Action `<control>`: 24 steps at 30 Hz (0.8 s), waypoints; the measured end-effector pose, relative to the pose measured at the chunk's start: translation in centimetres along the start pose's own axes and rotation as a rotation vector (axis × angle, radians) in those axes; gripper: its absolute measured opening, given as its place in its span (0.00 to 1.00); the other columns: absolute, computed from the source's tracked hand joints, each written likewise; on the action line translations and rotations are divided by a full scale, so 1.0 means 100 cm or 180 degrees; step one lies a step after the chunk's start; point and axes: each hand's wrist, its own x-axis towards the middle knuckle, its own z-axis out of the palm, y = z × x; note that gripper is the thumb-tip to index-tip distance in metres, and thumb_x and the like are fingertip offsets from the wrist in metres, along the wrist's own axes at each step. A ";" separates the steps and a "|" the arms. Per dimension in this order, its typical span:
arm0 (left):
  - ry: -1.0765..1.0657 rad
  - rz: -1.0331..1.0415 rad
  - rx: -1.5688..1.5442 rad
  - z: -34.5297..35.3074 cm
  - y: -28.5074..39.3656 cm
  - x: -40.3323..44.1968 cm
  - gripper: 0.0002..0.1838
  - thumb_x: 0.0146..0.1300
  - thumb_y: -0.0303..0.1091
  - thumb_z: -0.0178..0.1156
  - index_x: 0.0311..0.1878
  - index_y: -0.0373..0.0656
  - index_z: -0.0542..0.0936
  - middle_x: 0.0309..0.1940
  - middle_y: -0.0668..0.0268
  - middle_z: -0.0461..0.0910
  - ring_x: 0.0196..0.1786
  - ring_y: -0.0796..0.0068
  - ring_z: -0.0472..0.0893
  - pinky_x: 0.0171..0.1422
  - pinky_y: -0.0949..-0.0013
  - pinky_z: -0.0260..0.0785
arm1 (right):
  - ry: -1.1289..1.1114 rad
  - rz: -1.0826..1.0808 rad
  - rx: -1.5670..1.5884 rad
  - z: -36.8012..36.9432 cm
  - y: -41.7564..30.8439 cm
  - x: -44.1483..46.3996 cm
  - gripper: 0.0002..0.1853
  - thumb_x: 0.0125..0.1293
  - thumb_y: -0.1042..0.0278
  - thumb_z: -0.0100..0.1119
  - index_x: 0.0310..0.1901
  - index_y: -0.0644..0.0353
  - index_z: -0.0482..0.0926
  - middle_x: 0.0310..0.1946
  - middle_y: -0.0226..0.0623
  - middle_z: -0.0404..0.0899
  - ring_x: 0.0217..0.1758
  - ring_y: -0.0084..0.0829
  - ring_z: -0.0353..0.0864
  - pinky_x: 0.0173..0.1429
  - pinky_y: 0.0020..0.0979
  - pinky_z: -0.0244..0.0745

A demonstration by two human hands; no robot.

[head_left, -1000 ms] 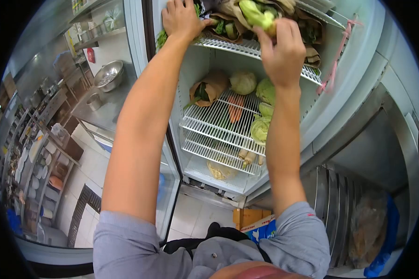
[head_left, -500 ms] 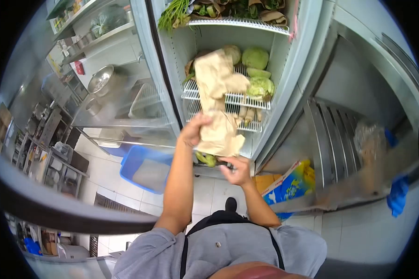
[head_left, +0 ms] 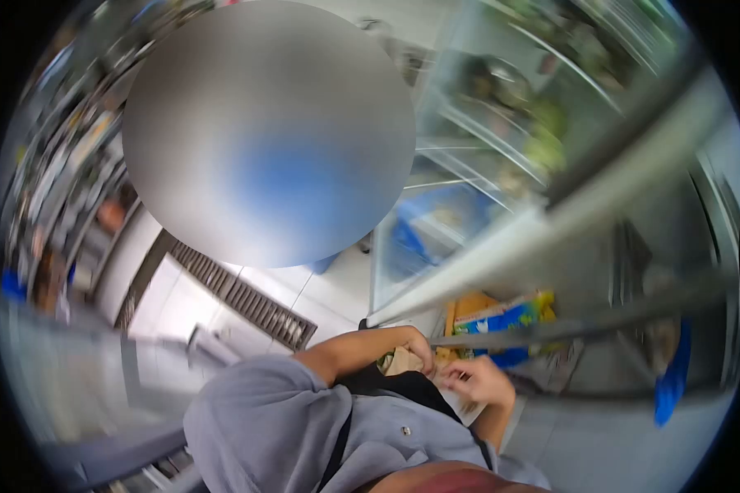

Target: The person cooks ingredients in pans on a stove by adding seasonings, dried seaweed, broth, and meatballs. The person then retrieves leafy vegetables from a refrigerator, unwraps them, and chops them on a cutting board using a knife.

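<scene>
My left hand point(head_left: 418, 347) is close to my waist, its fingers bent around a crumpled brown paper bundle point(head_left: 403, 362). A bit of green shows at the bundle's left side; most of it is hidden by the hand and my body. Just to the right, my right hand point(head_left: 483, 383) is held with curled fingers pointing toward the bundle. Whether those fingertips grip the paper or something small cannot be made out. A dark apron point(head_left: 395, 386) over my grey shirt lies directly behind both hands.
A glass door with a pale frame point(head_left: 485, 242) slants across the right; blurred green produce point(head_left: 543, 140) and a blue tub point(head_left: 440, 218) show in the glass. A colourful box point(head_left: 501, 316) stands beyond my hands. A floor drain grate point(head_left: 238, 287) lies left. A blurred oval hides the upper left.
My view has swung left, away from the fridge shelves. The paper bundle has come from in front of the shelves down to my waist, and both hands have drawn in close.
</scene>
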 end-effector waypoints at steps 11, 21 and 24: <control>0.1833 0.1902 -0.0729 -0.034 -0.289 -0.271 0.21 0.54 0.32 0.68 0.53 0.41 0.81 0.48 0.63 0.81 0.49 0.72 0.79 0.54 0.66 0.72 | 0.0755 -0.0552 -0.0513 0.126 -0.037 0.262 0.09 0.67 0.68 0.58 0.43 0.64 0.81 0.34 0.51 0.83 0.37 0.49 0.84 0.41 0.40 0.77; 0.4443 0.4199 -0.2934 0.049 -0.459 -0.540 0.40 0.45 0.26 0.65 0.66 0.31 0.66 0.55 0.57 0.76 0.57 0.67 0.77 0.62 0.65 0.71 | 0.0418 -0.2563 -0.0512 0.207 -0.232 0.628 0.07 0.61 0.78 0.61 0.41 0.64 0.81 0.34 0.43 0.81 0.35 0.42 0.82 0.38 0.32 0.76; 0.4817 0.4521 -0.3120 0.056 -0.483 -0.562 0.37 0.47 0.26 0.64 0.65 0.31 0.67 0.54 0.57 0.76 0.55 0.68 0.78 0.60 0.66 0.72 | -0.0259 -0.3042 -0.0655 0.248 -0.273 0.685 0.07 0.59 0.78 0.62 0.40 0.62 0.82 0.33 0.40 0.80 0.35 0.43 0.81 0.38 0.35 0.75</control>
